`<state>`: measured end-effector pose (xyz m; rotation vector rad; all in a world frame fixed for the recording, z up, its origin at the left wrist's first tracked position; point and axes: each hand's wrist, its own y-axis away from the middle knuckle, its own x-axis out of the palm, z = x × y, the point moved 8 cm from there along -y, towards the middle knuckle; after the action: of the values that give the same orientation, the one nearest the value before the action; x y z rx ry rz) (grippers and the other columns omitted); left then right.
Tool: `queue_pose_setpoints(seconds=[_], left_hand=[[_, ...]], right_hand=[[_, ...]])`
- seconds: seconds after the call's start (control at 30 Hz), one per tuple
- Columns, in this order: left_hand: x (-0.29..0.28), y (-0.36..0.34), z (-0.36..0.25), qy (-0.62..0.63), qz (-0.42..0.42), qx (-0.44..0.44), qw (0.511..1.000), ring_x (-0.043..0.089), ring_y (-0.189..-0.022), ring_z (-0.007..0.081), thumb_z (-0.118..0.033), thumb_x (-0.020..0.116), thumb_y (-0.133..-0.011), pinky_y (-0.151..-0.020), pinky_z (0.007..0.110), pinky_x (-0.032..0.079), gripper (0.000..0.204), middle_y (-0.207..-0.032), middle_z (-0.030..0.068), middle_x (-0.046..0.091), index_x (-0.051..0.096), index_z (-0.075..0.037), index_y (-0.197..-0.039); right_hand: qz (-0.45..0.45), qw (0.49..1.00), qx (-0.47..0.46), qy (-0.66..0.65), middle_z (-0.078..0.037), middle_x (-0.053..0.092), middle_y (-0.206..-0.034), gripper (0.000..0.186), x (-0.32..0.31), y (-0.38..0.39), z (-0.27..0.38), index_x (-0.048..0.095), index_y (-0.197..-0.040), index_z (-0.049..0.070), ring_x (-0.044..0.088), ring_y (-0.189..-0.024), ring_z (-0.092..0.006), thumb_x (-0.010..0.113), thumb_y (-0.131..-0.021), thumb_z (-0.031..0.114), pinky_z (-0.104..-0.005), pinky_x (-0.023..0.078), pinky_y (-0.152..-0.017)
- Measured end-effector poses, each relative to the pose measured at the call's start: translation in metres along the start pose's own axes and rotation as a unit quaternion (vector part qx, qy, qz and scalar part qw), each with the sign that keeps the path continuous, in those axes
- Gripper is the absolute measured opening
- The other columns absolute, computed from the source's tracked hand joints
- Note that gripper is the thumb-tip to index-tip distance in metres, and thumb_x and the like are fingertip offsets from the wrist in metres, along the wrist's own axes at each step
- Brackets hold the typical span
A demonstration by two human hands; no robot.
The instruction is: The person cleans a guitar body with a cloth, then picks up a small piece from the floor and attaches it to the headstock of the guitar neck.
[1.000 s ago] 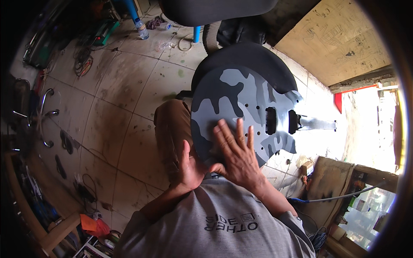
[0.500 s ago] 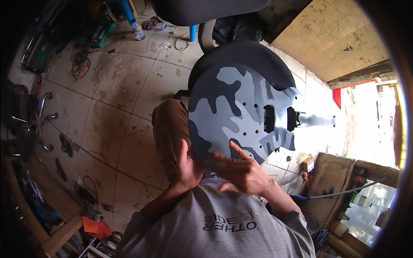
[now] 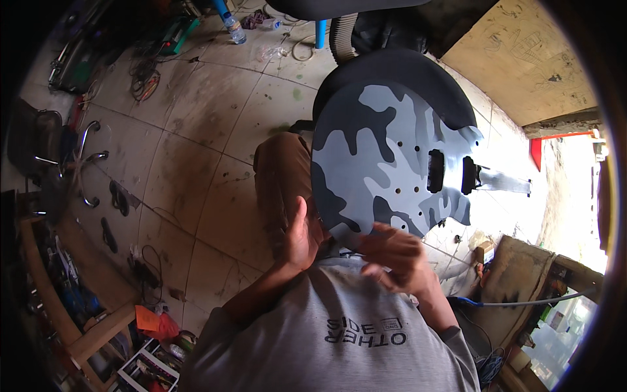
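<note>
A guitar body [image 3: 346,150] in grey camouflage, with holes, two dark cutouts and a metal bar [image 3: 503,183] sticking out rightward, rests over a curved black padded piece [image 3: 385,68] by my brown-trousered leg [image 3: 277,176]. My left hand [image 3: 302,238] is at the body's lower-left edge, thumb raised alongside, its fingers tucked behind the edge as if gripping it. My right hand [image 3: 392,255], smeared by motion, is over the bottom edge of the body with bent fingers; whether it holds anything is unclear.
Tiled floor [image 3: 209,111] carries cables, sandals [image 3: 119,199], a bottle [image 3: 235,29] and green equipment [image 3: 179,36]. A chair [image 3: 36,144] and wooden shelving [image 3: 42,261] stand left. A board with drawings [image 3: 516,59] leans upper right; a wooden cabinet [image 3: 522,287] with a hose sits lower right.
My right hand has left its flat, spread-finger position on the body's face and moved down to the lower edge, fingers now bent. The whole view has shifted slightly; my left hand keeps its place.
</note>
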<state>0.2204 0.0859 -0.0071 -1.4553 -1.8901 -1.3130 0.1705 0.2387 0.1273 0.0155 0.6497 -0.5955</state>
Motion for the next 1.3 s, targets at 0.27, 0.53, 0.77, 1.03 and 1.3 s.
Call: queue_pose_setpoints(seconds=[0.27, 0.53, 0.77, 1.03, 1.3], left_hand=[[-0.009, 0.005, -0.021, -0.292, -0.030, 0.065, 0.954, 0.061, -0.117, 0.0136, -0.018, 0.067, -0.102, -0.100, 0.028, 0.049, 0.048, -0.128, 0.0055, 0.066, 0.052, -0.001, -0.145], [-0.023, -0.002, -0.026, -0.254, -0.056, 0.081, 0.962, 0.059, -0.117, 0.0205, -0.019, 0.063, -0.097, -0.102, 0.033, 0.044, 0.054, -0.133, 0.0095, 0.062, 0.049, 0.002, -0.146], [-0.015, -0.022, -0.028, -0.242, -0.069, 0.085, 0.964, 0.055, -0.128, 0.0232, -0.020, 0.067, -0.096, -0.108, 0.035, 0.044, 0.060, -0.140, 0.0102, 0.059, 0.048, 0.001, -0.148], [-0.038, -0.031, -0.029, -0.249, -0.094, 0.046, 0.963, 0.059, -0.125, 0.0222, -0.038, 0.061, -0.101, -0.106, 0.039, 0.046, 0.052, -0.135, 0.0072, 0.063, 0.058, -0.002, -0.139], [-0.032, -0.029, -0.031, -0.256, -0.084, 0.047, 0.962, 0.059, -0.125, 0.0228, -0.038, 0.062, -0.101, -0.107, 0.039, 0.045, 0.053, -0.135, 0.0069, 0.063, 0.058, -0.003, -0.140]], right_hand=[[-0.309, 0.914, 0.178, 0.194, -0.011, 0.077, -0.093, 0.011, -0.092, 0.047, -0.034, 0.074, -0.085, -0.002, 0.075, -0.087, -0.0260, 0.074, -0.093, 0.006, -0.0344, 0.057, -0.079], [-0.521, 0.750, 0.342, 0.220, -0.015, 0.076, -0.116, 0.028, -0.150, 0.176, -0.102, 0.065, -0.130, 0.004, 0.075, -0.107, -0.0276, 0.060, -0.102, 0.003, -0.0377, 0.058, -0.091], [-0.256, 0.873, 0.297, 0.292, -0.013, 0.034, -0.167, 0.074, -0.064, 0.129, -0.082, 0.039, -0.160, 0.009, 0.016, -0.160, -0.0365, 0.043, -0.106, 0.058, -0.0558, 0.007, -0.128], [-0.309, 0.795, 0.383, 0.356, -0.015, 0.013, -0.174, 0.063, -0.094, 0.155, -0.101, 0.045, -0.158, 0.033, -0.001, -0.159, -0.0455, 0.036, -0.105, 0.065, -0.0635, 0.005, -0.126], [-0.409, 0.765, 0.393, 0.305, -0.023, 0.032, -0.166, 0.062, -0.130, 0.161, -0.126, 0.051, -0.154, 0.012, 0.028, -0.152, -0.0506, 0.055, -0.105, 0.049, -0.0585, 0.029, -0.121]])
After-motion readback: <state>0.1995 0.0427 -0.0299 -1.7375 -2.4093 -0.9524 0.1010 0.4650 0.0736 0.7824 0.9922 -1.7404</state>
